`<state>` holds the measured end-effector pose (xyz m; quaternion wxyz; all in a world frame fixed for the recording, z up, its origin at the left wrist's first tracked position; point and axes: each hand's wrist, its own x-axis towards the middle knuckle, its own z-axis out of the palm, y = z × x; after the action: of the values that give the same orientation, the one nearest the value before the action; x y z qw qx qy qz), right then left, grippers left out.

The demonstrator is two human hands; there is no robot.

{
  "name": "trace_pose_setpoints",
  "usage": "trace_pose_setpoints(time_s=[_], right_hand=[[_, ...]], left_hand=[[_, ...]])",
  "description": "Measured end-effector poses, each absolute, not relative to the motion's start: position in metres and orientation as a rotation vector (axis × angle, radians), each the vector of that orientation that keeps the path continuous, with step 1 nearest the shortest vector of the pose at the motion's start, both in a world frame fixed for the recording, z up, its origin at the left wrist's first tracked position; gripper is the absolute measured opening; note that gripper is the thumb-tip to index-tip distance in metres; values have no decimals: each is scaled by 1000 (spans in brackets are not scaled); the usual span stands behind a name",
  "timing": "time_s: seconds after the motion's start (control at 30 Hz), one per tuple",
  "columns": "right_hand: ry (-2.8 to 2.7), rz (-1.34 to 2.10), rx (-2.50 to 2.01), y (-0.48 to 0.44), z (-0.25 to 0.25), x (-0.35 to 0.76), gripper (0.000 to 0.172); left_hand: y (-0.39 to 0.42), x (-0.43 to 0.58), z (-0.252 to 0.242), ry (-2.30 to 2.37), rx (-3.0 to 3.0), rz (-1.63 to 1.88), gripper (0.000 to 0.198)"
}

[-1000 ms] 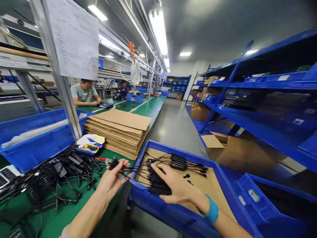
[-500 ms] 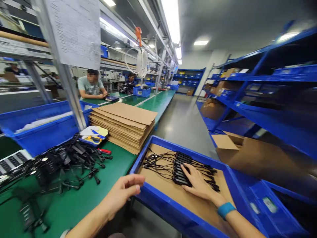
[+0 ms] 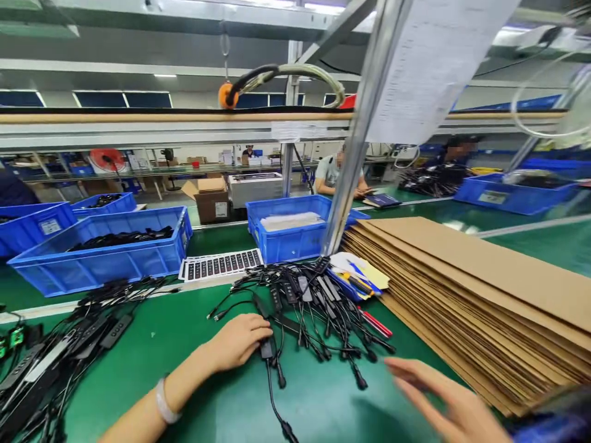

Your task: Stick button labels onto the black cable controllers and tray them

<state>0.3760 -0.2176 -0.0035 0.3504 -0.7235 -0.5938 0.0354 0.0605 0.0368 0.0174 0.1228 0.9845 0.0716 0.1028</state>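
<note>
My left hand (image 3: 240, 341) lies on the green bench, its fingers curled over a small black controller box (image 3: 266, 348) with thin cables. One cable runs down toward me and ends in a black connector (image 3: 289, 431). Just beyond and to the right spreads a tangled heap of similar black boxes and cables (image 3: 305, 289). Several plug ends (image 3: 359, 376) of that heap point my way. My right hand (image 3: 446, 394) hovers over the bench at the lower right, fingers stretched and apart, holding nothing.
A tall stack of cardboard sheets (image 3: 462, 271) stands on the right. Blue bins (image 3: 295, 243) line the back, near a label sheet (image 3: 224, 264) and red pens (image 3: 376, 322). More black cabled boxes (image 3: 87, 335) lie left. A metal post (image 3: 355, 141) rises behind; people sit beyond.
My view has swung left from the blue tray to the bench. My right hand has come off the row of black boxes in that tray. The left hand has closed over a box on the bench.
</note>
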Motion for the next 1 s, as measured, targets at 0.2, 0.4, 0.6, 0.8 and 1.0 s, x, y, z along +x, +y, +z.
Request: trace_pose_setpoints(time_s=[0.2, 0.4, 0.6, 0.8, 1.0], right_hand=[[-2041, -115, -1878, -37, 13, 257, 23], [-2173, -373, -1869, -14, -36, 220, 28], [-2240, -288, -1473, -67, -31, 224, 36], [-2127, 13, -1775, -67, -5, 255, 27], [-2135, -242, -2195, -49, -5, 275, 24]], left_hand=[[40, 49, -17, 292, 3050, 359, 32], [39, 20, -8, 601, 2681, 320, 24], [39, 24, -10, 493, 2472, 399, 25], [34, 29, -6, 469, 2382, 253, 28], [30, 37, -12, 376, 2359, 308, 32]])
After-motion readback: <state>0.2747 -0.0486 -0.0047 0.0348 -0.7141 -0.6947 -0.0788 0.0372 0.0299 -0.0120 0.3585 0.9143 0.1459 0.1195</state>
